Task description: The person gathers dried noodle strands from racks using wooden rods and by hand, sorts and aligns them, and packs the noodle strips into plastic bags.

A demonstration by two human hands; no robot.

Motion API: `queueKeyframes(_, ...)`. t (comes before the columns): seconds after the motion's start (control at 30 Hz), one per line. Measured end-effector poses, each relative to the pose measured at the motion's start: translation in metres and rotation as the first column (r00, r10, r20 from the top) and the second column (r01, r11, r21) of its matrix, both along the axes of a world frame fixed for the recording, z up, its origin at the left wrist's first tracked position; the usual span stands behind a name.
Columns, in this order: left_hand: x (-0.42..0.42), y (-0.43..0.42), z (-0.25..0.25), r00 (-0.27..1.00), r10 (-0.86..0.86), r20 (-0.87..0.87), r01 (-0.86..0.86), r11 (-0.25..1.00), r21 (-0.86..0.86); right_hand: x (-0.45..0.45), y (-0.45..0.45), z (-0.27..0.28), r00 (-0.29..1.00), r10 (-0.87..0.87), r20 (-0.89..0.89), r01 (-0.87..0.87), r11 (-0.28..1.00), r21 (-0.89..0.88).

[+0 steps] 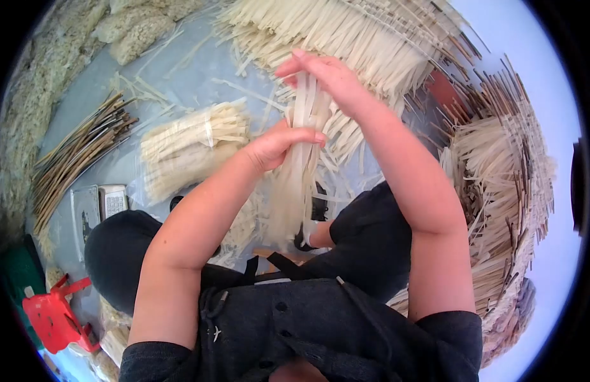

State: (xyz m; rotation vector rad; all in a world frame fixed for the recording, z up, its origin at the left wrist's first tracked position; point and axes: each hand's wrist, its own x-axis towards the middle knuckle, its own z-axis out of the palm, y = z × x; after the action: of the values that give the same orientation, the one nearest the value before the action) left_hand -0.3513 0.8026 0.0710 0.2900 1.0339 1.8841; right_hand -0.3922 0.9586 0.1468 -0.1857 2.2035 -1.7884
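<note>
A loose bundle of long, flat, cream-white strips (301, 165) stands between the seated person's knees, at the middle of the scene, its lower ends hanging near the feet. Left hand (276, 143) clamped round the bundle partway up, thumb laid across the front. Right hand (327, 76) at the bundle's far end, fingers bent over the tips; whether they grip, cannot tell.

Just left: a thick packet of cream strips in clear plastic (187, 153). Farther left, a sheaf of thin brown sticks (85, 153) on the grey floor (180, 73); nearer, a pale keypad device (113, 200). Near left, a red plastic seat (58, 313). Far side, a broad heap of cream strips (346, 38). Right, a second heap of strips with dark, stick-like ends (492, 159).
</note>
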Motion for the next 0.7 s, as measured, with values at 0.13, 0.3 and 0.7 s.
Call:
queueKeyframes(0.13,0.026,-0.015,0.003,0.992,0.111,-0.053,-0.115,0.991,-0.073,0.041,-0.033,0.002,0.981,0.09,0.172,-0.086,0.996,-0.035)
queueKeyframes(0.3,0.033,-0.048,0.011,0.967,0.23,-0.107,-0.243,0.961,-0.133,0.045,-0.051,-0.01,0.993,-0.09,0.072,0.097,0.99,-0.1)
queueKeyframes(0.7,-0.013,-0.105,-0.008,0.518,0.786,0.337,-0.849,0.521,0.089,0.067,-0.11,-0.059,0.986,0.114,-0.121,-0.024,0.819,0.573)
